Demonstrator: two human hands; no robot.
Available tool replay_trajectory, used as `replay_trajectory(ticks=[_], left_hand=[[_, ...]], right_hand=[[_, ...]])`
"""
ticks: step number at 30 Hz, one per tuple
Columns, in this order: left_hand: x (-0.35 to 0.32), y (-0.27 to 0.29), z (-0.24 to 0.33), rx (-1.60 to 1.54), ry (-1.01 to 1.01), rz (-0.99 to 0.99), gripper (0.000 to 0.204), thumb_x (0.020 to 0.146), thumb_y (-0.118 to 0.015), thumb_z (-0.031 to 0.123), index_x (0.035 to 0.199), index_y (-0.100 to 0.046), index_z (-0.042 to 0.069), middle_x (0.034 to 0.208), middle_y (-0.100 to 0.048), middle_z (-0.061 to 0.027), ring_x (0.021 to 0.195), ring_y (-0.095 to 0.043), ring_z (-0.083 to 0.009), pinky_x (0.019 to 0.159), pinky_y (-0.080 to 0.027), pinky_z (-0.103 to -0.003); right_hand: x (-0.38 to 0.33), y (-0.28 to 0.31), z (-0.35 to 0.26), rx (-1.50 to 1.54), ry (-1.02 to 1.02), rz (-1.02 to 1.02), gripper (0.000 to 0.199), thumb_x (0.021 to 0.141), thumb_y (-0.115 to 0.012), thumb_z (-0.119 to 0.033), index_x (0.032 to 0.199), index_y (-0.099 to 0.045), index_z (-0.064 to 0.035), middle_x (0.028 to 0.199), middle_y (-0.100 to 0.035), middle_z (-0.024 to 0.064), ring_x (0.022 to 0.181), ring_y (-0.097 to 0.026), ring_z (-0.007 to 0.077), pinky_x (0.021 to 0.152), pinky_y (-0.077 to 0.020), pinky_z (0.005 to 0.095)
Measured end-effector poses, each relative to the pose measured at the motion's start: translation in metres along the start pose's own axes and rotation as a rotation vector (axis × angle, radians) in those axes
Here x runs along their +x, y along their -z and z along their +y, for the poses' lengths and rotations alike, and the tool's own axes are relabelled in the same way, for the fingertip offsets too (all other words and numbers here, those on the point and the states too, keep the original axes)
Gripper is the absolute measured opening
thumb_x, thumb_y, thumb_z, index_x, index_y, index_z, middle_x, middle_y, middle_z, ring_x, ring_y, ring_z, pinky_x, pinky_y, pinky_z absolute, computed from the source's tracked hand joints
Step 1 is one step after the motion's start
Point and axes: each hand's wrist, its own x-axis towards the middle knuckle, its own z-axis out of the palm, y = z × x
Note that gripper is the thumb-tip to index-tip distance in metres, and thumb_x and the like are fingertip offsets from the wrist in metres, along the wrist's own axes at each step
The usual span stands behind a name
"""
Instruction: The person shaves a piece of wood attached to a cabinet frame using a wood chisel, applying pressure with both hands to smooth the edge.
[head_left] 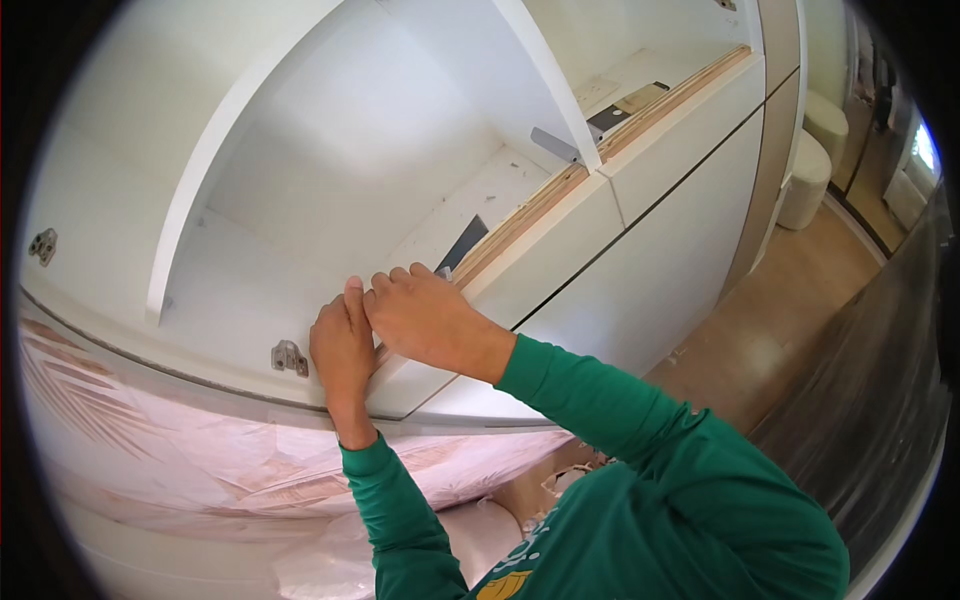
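Observation:
My left hand (344,345) is closed at the near end of the cabinet's front edge, its thumb pointing up. Right beside it, touching it, my right hand (425,318) has its fingers curled over the same edge, where a raw wooden strip (530,218) runs along the top of the white front panel (540,255). Whatever lies inside the two closed hands is hidden. A small silvery piece (445,272) shows just past the right fingers. Behind it a flat dark grey piece (466,243) lies on the cabinet floor.
White dividers (200,170) split the open cabinet. Metal hinge plates (290,358) sit near its left edge. A grey bar (553,145) and a dark flat object (608,120) lie farther right. Plastic-covered furniture (200,430) stands close at left; white stools (806,180) stand at far right.

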Motion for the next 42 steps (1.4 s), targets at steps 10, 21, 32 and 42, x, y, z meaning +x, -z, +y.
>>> replay_trajectory(ticks=[10,21,32,42], left_hand=[[-0.01,-0.002,0.015,-0.055,0.095,-0.034,0.071,0.123,-0.036,0.05,0.088,-0.072,0.0,0.088,-0.072,-0.0253,0.086,-0.068,-0.049,0.079,-0.05,-0.06],[-0.019,0.007,0.023,0.019,0.144,-0.036,0.066,0.121,-0.039,0.049,0.088,-0.072,0.003,0.092,-0.075,-0.0215,0.091,-0.069,-0.0477,0.081,-0.052,-0.058],[-0.031,0.008,0.012,0.104,0.104,0.051,0.058,0.121,-0.041,0.042,0.092,-0.073,0.004,0.095,-0.075,-0.0208,0.09,-0.07,-0.0462,0.08,-0.052,-0.058],[-0.028,0.012,0.019,0.124,0.073,0.071,0.058,0.121,-0.042,0.042,0.089,-0.071,0.004,0.091,-0.075,-0.0203,0.09,-0.07,-0.0455,0.079,-0.052,-0.059]], right_hand=[[-0.009,0.011,0.014,0.032,0.065,-0.029,0.016,0.093,-0.069,-0.02,0.093,-0.075,-0.0049,0.086,-0.071,0.0099,0.086,-0.07,0.0264,0.079,-0.0517,0.0413],[-0.01,0.008,0.014,0.088,0.108,-0.066,0.014,0.094,-0.068,-0.018,0.09,-0.073,-0.0057,0.082,-0.073,0.0099,0.079,-0.072,0.0262,0.078,-0.0523,0.0402],[-0.009,0.012,0.007,0.182,0.096,-0.064,0.011,0.094,-0.068,-0.015,0.09,-0.07,-0.0051,0.086,-0.072,0.0109,0.082,-0.072,0.0296,0.081,-0.0551,0.0424],[-0.009,0.015,0.006,0.165,0.083,-0.07,0.012,0.096,-0.067,-0.016,0.092,-0.068,-0.0047,0.087,-0.071,0.0109,0.085,-0.073,0.0295,0.083,-0.0566,0.0426]])
